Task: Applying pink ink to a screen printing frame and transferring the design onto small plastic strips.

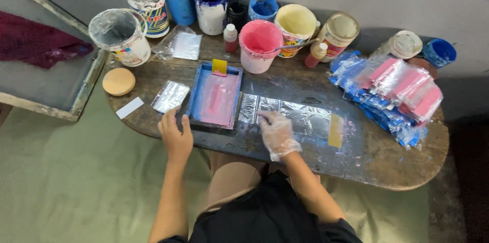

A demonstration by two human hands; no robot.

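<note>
So my bare left hand (175, 133) is resting on the near left corner of the small blue-framed printing screen (215, 98), fingers loosely spread over the frame edge, not really clamped on anything. The screen sits flat on the worn wooden table (387, 166) right in front of me, pink ink across its mesh, with a little yellow squeegee (219, 66) at its far edge. My gloved right hand (276, 132) is pressed flat, fingers open, on the near left end of the clear plastic sheet (298, 115) lying just to the right of the screen. A silvery pouch (171, 96) lies just left of the screen, close to my left fingertips. Further back there's the pink paint bucket (260, 44) with a stirrer in it, and off to the right a stack of printed pouches (392, 95) in blue and pink.
</note>
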